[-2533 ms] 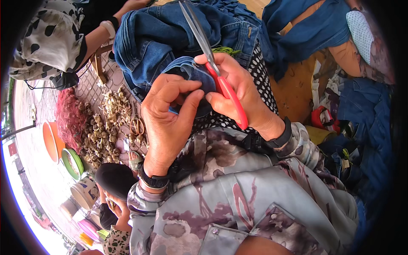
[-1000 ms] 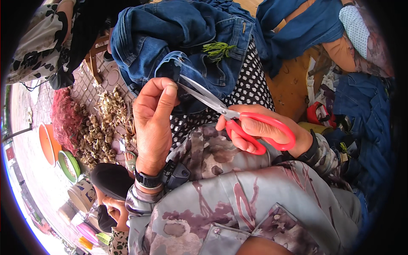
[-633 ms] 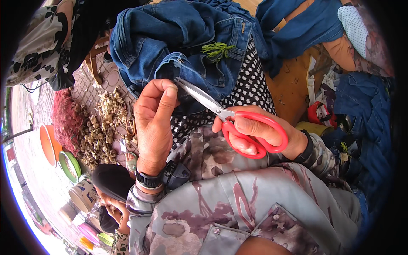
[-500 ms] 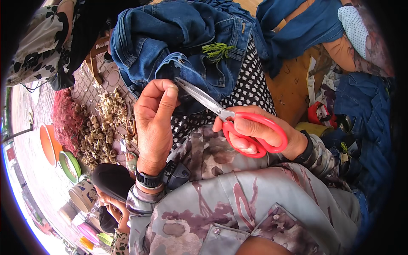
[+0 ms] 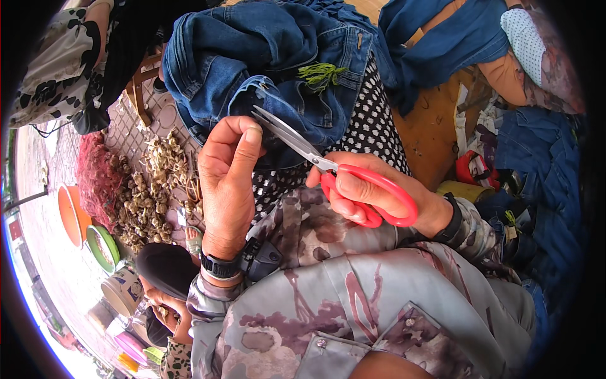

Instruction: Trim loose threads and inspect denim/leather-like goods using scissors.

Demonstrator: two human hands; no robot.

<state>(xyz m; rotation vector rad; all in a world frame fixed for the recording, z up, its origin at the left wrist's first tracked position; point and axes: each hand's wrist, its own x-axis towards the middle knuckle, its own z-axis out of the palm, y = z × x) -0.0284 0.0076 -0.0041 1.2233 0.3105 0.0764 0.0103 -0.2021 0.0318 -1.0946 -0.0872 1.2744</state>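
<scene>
My right hand [image 5: 379, 189] is wrapped round the red handles of a pair of scissors [image 5: 303, 148], fingers through the loops. The metal blades point up and left, their tips just beside my left fingertips. Thumb and index finger of my left hand [image 5: 226, 170] are pinched together; whatever lies between them is too small to make out. Just beyond both hands, blue denim jeans [image 5: 252, 50] lie bunched over black cloth with white dots [image 5: 379, 120]. A bundle of yellow-green threads [image 5: 320, 76] rests on the denim.
More denim [image 5: 536, 164] is heaped at the right, near a brown board [image 5: 429, 139]. On the paving at left lie garlic bulbs [image 5: 151, 202], a red net [image 5: 98, 177], an orange basin [image 5: 74, 215] and a green basin [image 5: 102, 247]. Another person [image 5: 167, 271] sits at lower left.
My right hand and the scissors have shifted a little left, bringing the blade tips up beside my left fingertips. The left hand has barely moved and stays pinched.
</scene>
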